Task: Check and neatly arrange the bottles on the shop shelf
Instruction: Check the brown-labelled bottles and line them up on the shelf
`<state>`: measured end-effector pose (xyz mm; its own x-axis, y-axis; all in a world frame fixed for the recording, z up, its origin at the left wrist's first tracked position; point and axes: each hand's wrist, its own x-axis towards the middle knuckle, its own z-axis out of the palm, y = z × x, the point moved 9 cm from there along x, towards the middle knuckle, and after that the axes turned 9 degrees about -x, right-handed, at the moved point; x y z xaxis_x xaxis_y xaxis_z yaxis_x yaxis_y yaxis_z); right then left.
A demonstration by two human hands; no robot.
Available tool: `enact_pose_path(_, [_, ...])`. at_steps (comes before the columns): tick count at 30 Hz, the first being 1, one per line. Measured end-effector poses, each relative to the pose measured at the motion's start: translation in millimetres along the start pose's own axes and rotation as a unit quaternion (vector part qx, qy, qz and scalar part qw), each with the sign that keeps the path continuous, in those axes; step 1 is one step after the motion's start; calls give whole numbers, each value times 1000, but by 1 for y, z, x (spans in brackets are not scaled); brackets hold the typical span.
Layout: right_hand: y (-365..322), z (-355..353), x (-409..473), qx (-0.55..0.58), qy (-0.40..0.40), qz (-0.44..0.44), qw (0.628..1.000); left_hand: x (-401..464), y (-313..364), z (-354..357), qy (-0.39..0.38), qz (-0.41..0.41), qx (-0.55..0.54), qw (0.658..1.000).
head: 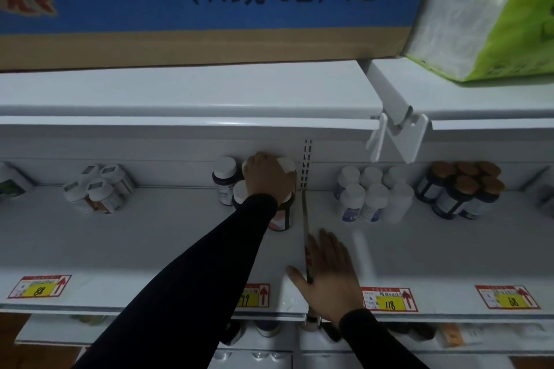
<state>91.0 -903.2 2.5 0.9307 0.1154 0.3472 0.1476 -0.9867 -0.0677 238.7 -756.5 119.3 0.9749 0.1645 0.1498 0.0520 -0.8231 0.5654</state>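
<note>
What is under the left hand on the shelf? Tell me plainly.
The left hand lies over a cluster of white-capped bottles. Caps show at its left, right and lower edges. The bottle directly beneath is covered, so its cap and label cannot be seen.

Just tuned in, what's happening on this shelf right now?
A person is tidying bottles on a shop shelf. The left hand reaches to the back and rests on top of a cluster of white-capped bottles; whether it has a grip is hidden. The right hand lies open and flat near the front edge.
</note>
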Motion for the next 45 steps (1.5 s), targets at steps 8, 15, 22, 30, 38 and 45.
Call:
enact_pose_path(8, [1, 1, 1, -3, -15, 5, 1000, 13, -9, -3, -40, -7, -35, 999])
enact_pose_path(15, [0, 1, 1, 0, -29, 4, 1000, 16, -6, -4, -28, 15, -21, 999])
enact_pose_path(22, [0, 2, 1, 3, -56, 10, 998, 10, -3, -14, -28, 23, -85, 996])
enact_pose_path(30, [0, -1, 2, 7, -76, 11, 997, 5, 5, -36, -19, 20, -289, 957])
enact_pose_path(38, [-2, 1, 4, 22, -96, 7, 995, -13, 28, -63, -7, 64, -359, 931])
enact_pose_path(45, [-3, 8, 6, 31, -176, 1, 984, -58, 27, -73, -59, 56, -504, 860])
